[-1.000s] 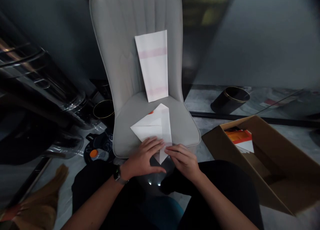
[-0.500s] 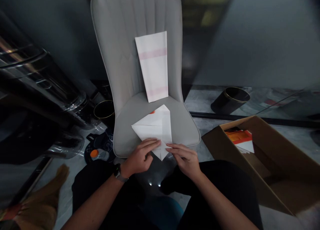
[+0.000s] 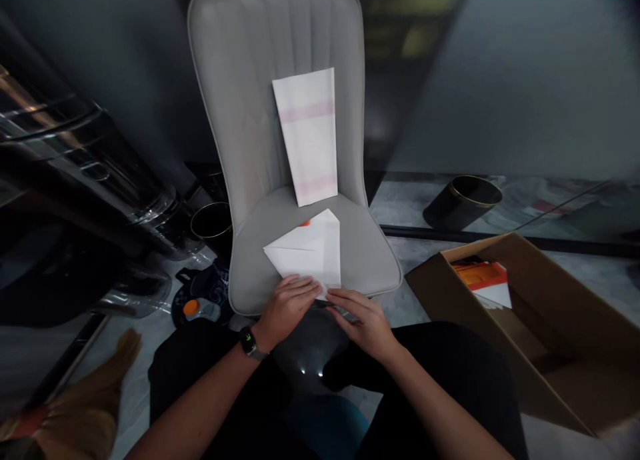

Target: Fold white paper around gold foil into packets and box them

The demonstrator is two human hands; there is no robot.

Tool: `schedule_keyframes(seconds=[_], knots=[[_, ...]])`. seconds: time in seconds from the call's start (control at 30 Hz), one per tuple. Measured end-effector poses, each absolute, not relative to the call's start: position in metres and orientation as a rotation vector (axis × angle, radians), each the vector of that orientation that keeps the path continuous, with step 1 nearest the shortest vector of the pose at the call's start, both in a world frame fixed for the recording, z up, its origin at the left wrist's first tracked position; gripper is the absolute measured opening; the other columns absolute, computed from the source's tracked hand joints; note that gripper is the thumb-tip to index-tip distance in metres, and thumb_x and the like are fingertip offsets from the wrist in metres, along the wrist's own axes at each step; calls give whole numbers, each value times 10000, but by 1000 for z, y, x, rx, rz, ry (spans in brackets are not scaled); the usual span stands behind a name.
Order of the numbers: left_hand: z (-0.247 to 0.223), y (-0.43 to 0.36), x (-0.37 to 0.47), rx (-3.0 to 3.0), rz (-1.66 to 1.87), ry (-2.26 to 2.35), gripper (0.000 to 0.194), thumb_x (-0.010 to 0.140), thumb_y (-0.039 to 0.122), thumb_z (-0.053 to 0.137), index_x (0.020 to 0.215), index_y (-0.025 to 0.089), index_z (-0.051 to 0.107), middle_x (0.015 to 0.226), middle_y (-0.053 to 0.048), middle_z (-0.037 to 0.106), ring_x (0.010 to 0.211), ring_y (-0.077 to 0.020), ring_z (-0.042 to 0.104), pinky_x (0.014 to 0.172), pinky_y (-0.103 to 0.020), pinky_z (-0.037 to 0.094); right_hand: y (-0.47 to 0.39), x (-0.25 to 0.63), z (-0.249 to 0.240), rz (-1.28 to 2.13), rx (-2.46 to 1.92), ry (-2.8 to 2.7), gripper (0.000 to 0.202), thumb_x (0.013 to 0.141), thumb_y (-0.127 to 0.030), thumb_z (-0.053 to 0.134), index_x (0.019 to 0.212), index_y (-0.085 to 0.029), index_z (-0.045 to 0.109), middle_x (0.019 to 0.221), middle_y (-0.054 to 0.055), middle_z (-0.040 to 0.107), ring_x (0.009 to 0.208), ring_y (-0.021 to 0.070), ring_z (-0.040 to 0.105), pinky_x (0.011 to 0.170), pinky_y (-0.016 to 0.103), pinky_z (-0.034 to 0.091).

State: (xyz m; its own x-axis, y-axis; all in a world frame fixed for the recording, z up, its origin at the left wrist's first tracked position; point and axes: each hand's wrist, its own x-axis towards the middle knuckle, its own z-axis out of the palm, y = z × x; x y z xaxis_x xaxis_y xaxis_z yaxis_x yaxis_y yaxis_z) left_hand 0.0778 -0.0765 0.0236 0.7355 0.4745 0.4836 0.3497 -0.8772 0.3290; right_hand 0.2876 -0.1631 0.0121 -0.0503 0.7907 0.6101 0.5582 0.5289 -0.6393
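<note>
A white sheet of folded paper (image 3: 313, 257) lies on the chair seat, with a pointed left corner, a peaked top and a small orange patch on its upper edge. At its near edge the paper is bent over in a fold. My left hand (image 3: 287, 310), with a watch on the wrist, lays its fingers flat across the near part. On the right of that fold, the fingertips of my right hand (image 3: 365, 323) press the paper, with the thumb just below the edge. Behind it, a white folded paper with pink bands (image 3: 311, 140) leans against the backrest.
The grey chair (image 3: 367, 253) stands before my knees. To the right, an open cardboard box (image 3: 480, 343) holds orange-and-white papers (image 3: 487, 280). Black bins (image 3: 463, 200) stand by the wall and left of the chair. A bottle with an orange cap (image 3: 191, 307) lies on the left.
The paper's near point has been folded up and over, so the near edge now looks blunt. My right hand has shifted slightly left and inward; my left hand stays on the paper.
</note>
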Motion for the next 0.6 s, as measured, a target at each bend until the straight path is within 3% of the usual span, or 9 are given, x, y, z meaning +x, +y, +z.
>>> schedule_keyframes(seconds=[0.3,0.6], knots=[[35,-74,76,2615,757,822,313,968,288,675,1277,240,690,1156,-78,734,1077,-251,646,957,-472,548,-160,299,6,112,-1074,-1830,406,976,-104,599,1331,-280,688,1147,77,782,979,222,762,860,397,647],[28,-75,79,2627,809,811,204,1013,182,576,1098,219,757,946,-47,730,946,-229,614,848,-413,549,-153,292,-3,56,-1136,-1768,302,970,-126,634,1221,-254,743,1050,78,795,893,220,758,782,381,636]])
